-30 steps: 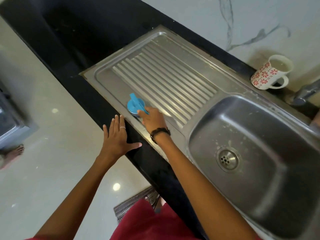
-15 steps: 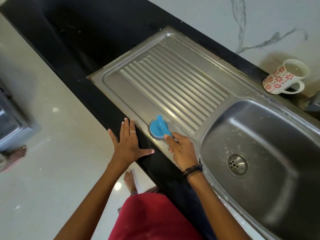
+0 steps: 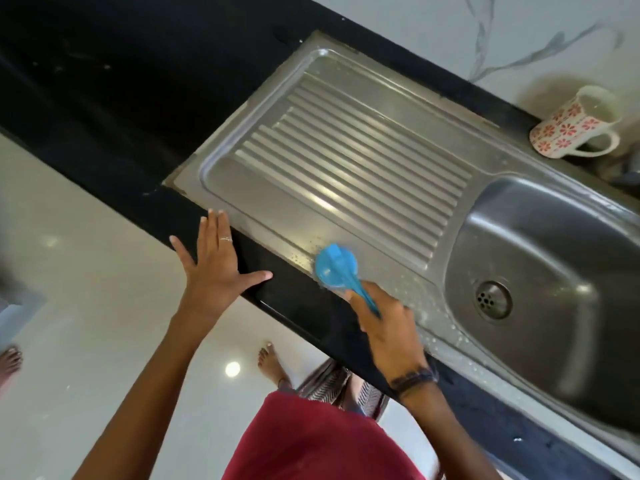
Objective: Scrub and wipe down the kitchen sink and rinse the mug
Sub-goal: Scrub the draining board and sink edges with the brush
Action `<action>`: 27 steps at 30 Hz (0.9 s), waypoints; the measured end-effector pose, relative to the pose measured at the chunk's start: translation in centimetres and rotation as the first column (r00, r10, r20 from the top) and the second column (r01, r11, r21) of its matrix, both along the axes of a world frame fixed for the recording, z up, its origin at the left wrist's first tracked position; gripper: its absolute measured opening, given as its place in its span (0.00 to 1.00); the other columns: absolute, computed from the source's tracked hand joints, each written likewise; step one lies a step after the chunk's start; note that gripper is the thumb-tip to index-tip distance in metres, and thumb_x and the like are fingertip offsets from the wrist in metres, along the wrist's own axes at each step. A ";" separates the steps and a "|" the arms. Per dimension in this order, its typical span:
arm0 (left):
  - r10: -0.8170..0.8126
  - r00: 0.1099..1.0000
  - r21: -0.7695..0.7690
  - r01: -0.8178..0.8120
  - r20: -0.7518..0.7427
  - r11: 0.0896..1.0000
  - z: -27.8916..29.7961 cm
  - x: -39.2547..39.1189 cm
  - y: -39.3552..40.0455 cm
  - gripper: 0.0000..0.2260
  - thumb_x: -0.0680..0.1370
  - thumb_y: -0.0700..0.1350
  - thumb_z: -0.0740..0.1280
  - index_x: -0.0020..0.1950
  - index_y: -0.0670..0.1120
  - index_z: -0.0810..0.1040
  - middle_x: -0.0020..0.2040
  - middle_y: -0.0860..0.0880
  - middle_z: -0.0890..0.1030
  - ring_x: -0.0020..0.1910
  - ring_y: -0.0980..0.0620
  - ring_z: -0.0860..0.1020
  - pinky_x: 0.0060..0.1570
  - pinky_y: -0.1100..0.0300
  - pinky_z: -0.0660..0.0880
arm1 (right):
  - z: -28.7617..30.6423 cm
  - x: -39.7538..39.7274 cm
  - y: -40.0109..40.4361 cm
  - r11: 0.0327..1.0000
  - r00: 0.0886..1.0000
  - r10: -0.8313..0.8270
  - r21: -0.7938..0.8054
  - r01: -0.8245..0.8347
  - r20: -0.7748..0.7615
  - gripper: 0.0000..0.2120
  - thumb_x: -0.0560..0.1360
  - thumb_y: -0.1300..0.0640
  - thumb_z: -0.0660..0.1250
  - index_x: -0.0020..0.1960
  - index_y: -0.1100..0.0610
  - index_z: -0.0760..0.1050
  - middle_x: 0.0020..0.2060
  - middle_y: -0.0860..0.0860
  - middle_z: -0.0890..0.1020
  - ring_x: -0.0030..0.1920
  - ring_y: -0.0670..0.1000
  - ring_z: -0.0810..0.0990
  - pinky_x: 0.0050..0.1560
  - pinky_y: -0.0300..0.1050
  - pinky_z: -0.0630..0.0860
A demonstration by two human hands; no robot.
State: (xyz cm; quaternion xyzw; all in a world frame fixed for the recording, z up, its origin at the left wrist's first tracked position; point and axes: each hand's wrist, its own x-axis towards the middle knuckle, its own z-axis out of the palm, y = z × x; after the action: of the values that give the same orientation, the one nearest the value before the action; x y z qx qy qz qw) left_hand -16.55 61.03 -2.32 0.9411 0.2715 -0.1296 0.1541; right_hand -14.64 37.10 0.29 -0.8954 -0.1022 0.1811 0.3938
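A steel sink sits in a black counter: a ribbed drainboard (image 3: 346,161) on the left and a deep basin (image 3: 554,271) with a round drain (image 3: 493,299) on the right. My right hand (image 3: 388,327) grips the handle of a blue round scrub brush (image 3: 336,266), whose head presses on the drainboard's near rim, close to the basin. My left hand (image 3: 214,265) rests flat with spread fingers on the counter's front edge. A white mug with red flowers (image 3: 575,128) stands upright at the back right.
The black counter (image 3: 121,98) stretches away to the left of the sink. A white marble wall (image 3: 415,36) runs behind it. Part of a tap (image 3: 627,174) shows at the right edge. Soapy droplets speckle the rim near the basin. Pale floor lies below.
My right hand has dragged the brush along the drainboard's near rim toward the basin. My left hand has stayed on the counter edge. The camera view has shifted.
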 end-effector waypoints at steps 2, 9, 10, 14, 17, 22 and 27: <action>-0.021 1.000 -0.018 0.021 -0.008 1.000 -0.3 0.5 1.2 0.52 0.69 0.64 0.68 0.75 0.44 0.36 0.77 0.47 0.39 0.75 0.50 0.37 0.65 0.41 0.30 | 0.2 -0.2 0.1 0.998 0.999 -0.050 -0.035 0.050 0.001 0.13 0.77 0.47 0.60 0.58 0.51 0.76 0.27 0.43 0.70 0.29 0.42 0.70 0.32 0.36 0.67; -0.077 0.997 -0.003 0.078 0.028 0.997 -0.7 -0.1 3.7 0.52 0.68 0.65 0.67 0.76 0.43 0.37 0.77 0.47 0.40 0.75 0.50 0.38 0.66 0.39 0.31 | -0.4 4.0 13.8 0.997 0.998 0.070 0.029 -0.070 0.008 0.15 0.79 0.48 0.58 0.58 0.56 0.75 0.36 0.53 0.78 0.35 0.51 0.78 0.38 0.48 0.77; -0.072 0.997 0.003 0.072 0.039 0.997 -0.7 -0.3 4.1 0.52 0.68 0.65 0.67 0.76 0.43 0.38 0.77 0.47 0.41 0.75 0.50 0.38 0.66 0.39 0.32 | -0.4 4.5 15.9 0.996 0.996 0.086 0.027 -0.087 0.009 0.15 0.79 0.48 0.58 0.58 0.57 0.75 0.37 0.55 0.78 0.37 0.54 0.78 0.40 0.51 0.77; -0.065 0.995 0.009 0.065 0.081 0.998 -0.5 -0.8 5.7 0.51 0.69 0.65 0.66 0.76 0.43 0.39 0.77 0.46 0.41 0.76 0.49 0.39 0.67 0.40 0.32 | -0.5 4.2 17.6 0.993 0.993 0.112 0.026 -0.113 0.023 0.15 0.79 0.48 0.59 0.59 0.56 0.74 0.37 0.55 0.78 0.36 0.55 0.78 0.40 0.53 0.78; -0.077 0.996 0.015 0.076 0.050 0.997 -0.7 -1.0 6.7 0.50 0.69 0.66 0.64 0.76 0.43 0.39 0.77 0.46 0.41 0.75 0.49 0.39 0.68 0.41 0.33 | -0.6 2.9 13.0 0.998 0.999 0.048 0.027 -0.048 0.009 0.15 0.79 0.48 0.59 0.59 0.55 0.75 0.31 0.48 0.74 0.28 0.45 0.71 0.31 0.39 0.72; -0.041 0.999 -0.016 0.041 0.020 0.999 -1.3 -1.6 7.3 0.51 0.67 0.70 0.61 0.76 0.45 0.39 0.77 0.47 0.41 0.75 0.50 0.38 0.67 0.41 0.31 | 0.1 1.1 6.9 0.999 0.998 -0.047 -0.023 0.047 -0.028 0.15 0.78 0.49 0.60 0.60 0.55 0.75 0.27 0.46 0.70 0.25 0.42 0.67 0.28 0.36 0.63; -0.053 0.996 -0.007 0.053 0.071 0.999 -1.4 -1.8 7.0 0.51 0.68 0.69 0.62 0.76 0.44 0.38 0.77 0.47 0.41 0.76 0.50 0.39 0.66 0.41 0.30 | 0.1 2.7 13.3 0.992 0.990 0.117 -0.057 -0.112 0.078 0.16 0.79 0.48 0.57 0.60 0.56 0.73 0.36 0.49 0.76 0.32 0.46 0.74 0.33 0.44 0.75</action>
State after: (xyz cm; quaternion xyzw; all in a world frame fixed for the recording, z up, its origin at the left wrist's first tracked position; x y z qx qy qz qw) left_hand -18.37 68.05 -3.68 0.9513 0.2403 -0.1016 0.1642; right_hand -11.96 50.41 0.36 -0.9046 -0.1644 0.1697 0.3547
